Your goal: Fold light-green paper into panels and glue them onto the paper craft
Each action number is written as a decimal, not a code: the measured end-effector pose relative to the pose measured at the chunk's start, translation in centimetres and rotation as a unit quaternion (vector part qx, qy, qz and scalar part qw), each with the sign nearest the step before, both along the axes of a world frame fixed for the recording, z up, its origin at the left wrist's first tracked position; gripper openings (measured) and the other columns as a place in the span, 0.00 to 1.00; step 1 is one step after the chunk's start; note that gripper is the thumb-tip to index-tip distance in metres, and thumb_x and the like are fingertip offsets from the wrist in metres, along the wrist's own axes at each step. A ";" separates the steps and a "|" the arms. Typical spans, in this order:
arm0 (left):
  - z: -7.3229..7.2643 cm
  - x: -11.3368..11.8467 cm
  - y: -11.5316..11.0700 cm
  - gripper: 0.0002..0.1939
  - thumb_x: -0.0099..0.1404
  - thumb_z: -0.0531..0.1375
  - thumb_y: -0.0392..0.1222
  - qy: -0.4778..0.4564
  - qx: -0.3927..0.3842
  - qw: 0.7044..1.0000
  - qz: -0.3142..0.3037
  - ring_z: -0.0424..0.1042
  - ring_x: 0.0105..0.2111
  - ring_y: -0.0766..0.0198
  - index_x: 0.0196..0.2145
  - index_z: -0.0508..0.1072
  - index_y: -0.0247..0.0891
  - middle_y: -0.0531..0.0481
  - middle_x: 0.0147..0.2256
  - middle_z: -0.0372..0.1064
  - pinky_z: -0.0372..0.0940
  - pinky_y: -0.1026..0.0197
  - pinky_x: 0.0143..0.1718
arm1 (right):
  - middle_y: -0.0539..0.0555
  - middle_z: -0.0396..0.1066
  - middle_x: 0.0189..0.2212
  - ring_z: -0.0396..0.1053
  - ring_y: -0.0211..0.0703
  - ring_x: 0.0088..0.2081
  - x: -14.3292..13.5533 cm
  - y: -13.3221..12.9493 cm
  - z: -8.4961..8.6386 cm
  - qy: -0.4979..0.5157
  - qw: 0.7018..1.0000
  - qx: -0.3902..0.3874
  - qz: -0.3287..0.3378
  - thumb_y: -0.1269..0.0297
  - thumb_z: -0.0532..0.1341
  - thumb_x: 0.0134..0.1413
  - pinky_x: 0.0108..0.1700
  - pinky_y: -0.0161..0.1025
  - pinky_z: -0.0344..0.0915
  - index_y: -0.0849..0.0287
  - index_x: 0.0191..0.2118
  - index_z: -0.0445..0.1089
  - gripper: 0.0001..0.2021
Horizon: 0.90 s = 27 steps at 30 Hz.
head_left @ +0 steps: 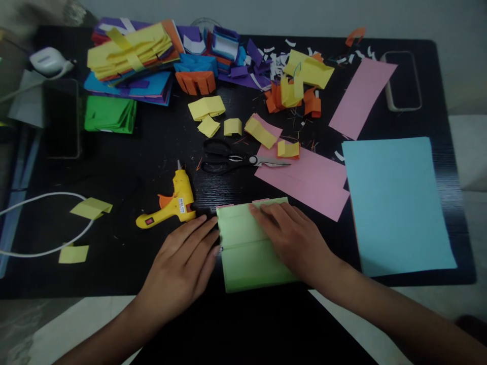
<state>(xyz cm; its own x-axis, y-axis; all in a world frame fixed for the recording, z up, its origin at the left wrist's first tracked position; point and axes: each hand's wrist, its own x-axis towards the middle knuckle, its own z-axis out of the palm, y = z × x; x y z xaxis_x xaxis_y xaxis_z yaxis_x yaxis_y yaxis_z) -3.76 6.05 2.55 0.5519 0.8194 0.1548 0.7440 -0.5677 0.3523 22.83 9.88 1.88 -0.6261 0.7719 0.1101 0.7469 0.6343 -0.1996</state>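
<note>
A light green folded sheet of paper (249, 256) lies at the table's front edge, with a crease across its middle and bits of pink paper showing along its top edge. My right hand (299, 235) rests on its right part, fingers stretched and pressed down toward the top. Along the left edge lies my left hand (184, 263), its fingers extended and fingertips touching or nearly touching the paper. A yellow glue gun (178, 197) lies just beyond the left hand. Black-handled scissors (236, 158) lie past the green paper, blades over a pink sheet (300, 177).
On the right lies a light blue paper stack (395, 208). Folded coloured paper bundles (131, 53) and scraps (277, 66) fill the back. A green bundle (110, 114), a dark phone (61, 119) and a white cable (85, 235) are on the left. A phone case (404, 81) sits back right.
</note>
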 end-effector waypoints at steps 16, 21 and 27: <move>-0.7 0.9 0.5 0.13 0.76 0.60 0.43 0.051 0.003 0.999 -0.004 0.66 0.65 0.40 0.51 0.73 0.31 0.38 0.58 0.75 0.65 0.40 0.64 | 0.60 0.77 0.44 0.72 0.50 0.42 -0.1 -0.1 -0.2 -0.025 1.000 0.009 0.003 0.84 0.55 0.63 0.41 0.44 0.72 0.70 0.63 0.68 0.24; 0.1 0.3 0.3 0.11 0.75 0.61 0.43 0.045 0.017 0.999 0.025 0.68 0.64 0.41 0.48 0.73 0.32 0.35 0.61 0.74 0.62 0.40 0.66 | 0.61 0.77 0.45 0.72 0.51 0.43 0.0 -0.2 -0.2 -0.030 1.000 0.002 0.004 0.83 0.55 0.63 0.41 0.44 0.72 0.70 0.63 0.67 0.24; 1.0 2.6 0.6 0.15 0.75 0.60 0.42 0.032 0.048 0.997 0.050 0.70 0.63 0.44 0.54 0.73 0.30 0.34 0.62 0.72 0.62 0.43 0.65 | 0.62 0.77 0.44 0.72 0.51 0.43 -0.1 -0.2 -0.2 -0.025 0.999 0.021 0.007 0.82 0.56 0.64 0.45 0.45 0.73 0.70 0.62 0.69 0.22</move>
<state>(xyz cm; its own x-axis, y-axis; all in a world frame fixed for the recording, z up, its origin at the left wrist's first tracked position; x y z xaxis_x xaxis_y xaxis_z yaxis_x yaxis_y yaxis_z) -1.20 6.60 3.60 0.4792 0.8541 0.2024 0.8181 -0.5181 0.2494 22.76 9.72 1.65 -0.6418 0.7588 0.1107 0.7466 0.6513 -0.1354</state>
